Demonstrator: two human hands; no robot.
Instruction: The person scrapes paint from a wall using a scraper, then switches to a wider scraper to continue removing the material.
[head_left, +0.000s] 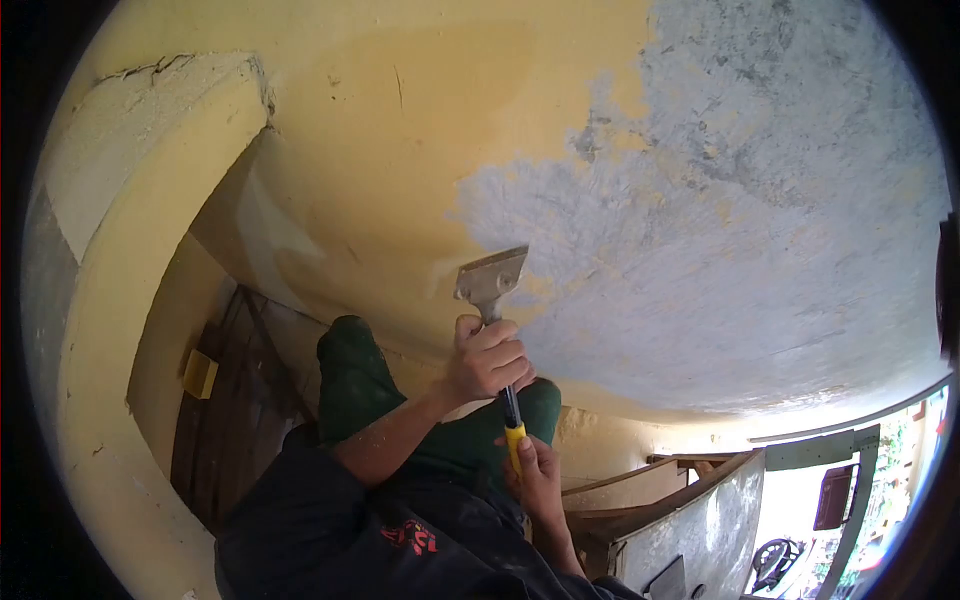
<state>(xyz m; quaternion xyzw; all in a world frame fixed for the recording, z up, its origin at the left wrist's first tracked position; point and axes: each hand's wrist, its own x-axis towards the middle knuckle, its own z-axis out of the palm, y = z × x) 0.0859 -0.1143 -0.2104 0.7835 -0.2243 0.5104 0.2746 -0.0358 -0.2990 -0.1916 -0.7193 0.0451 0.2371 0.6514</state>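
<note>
"What is the person holding?"

"A scraper (491, 276). It is slanting up from the lap in front of the wall (420, 130), its wide metal head pointing away from the body and its yellow handle (515, 443) pointing back down."

"And how are the hands doing?"

"The left hand (490, 362) is wrapping its fingers around the shaft just below the head. The right hand (535, 480) is holding the yellow handle lower down, its thumb lying against it (some of its fingers are hiding, so I cannot tell how tightly they are curling)."

"Is the blade touching the wall?"

"I cannot tell. It is showing near the border where yellow paint is meeting a mottled grey patch (740, 260)."

"What is lying farther out?"

"Two knees in green trousers (355, 385) are showing on either side of the left hand, and a dark shirt (300, 490) with a red print (412, 538) is filling the lower part. Leftward, a yellow block (200, 374) is sitting by brown boards (232, 430); rightward, a grey-faced wooden unit (690, 525) is standing beside a bright opening."
</note>
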